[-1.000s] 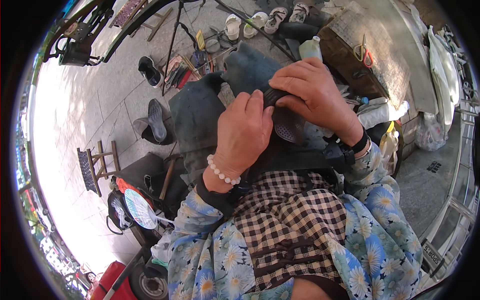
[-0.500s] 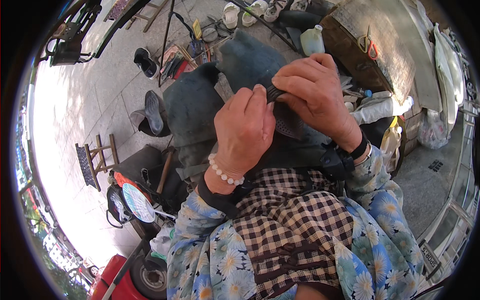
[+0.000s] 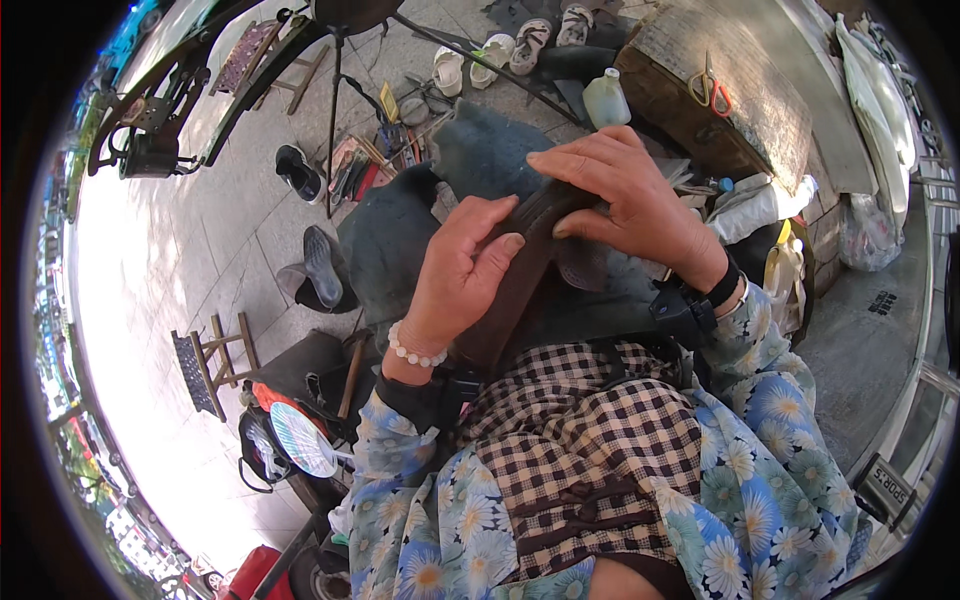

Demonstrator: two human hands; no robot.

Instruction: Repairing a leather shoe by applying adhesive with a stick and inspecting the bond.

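Note:
A dark brown shoe (image 3: 516, 283) with a perforated part (image 3: 581, 265) is held over my lap. My left hand (image 3: 458, 265) grips its left side, thumb and forefinger on the edge. From the right, my right hand (image 3: 628, 200) pinches the upper end, with fingers over the top and thumb on the near side. Part of the shoe is hidden behind my hands. Beneath it a dark, worn cloth (image 3: 390, 250) covers my knees, and a checked apron (image 3: 590, 440) lies nearer to me.
On the right stands a wooden box (image 3: 715, 90) with scissors (image 3: 711, 88) on top, beside a plastic bottle (image 3: 606, 98). Loose shoes (image 3: 322, 268) and a small stool (image 3: 212, 360) are on the left paving. A black metal machine frame (image 3: 165, 120) rises at upper left.
The shoe has been turned, and a longer stretch of its brown side now shows. My hands have moved apart, the left lower and with its fingers more spread. The view has shifted slightly.

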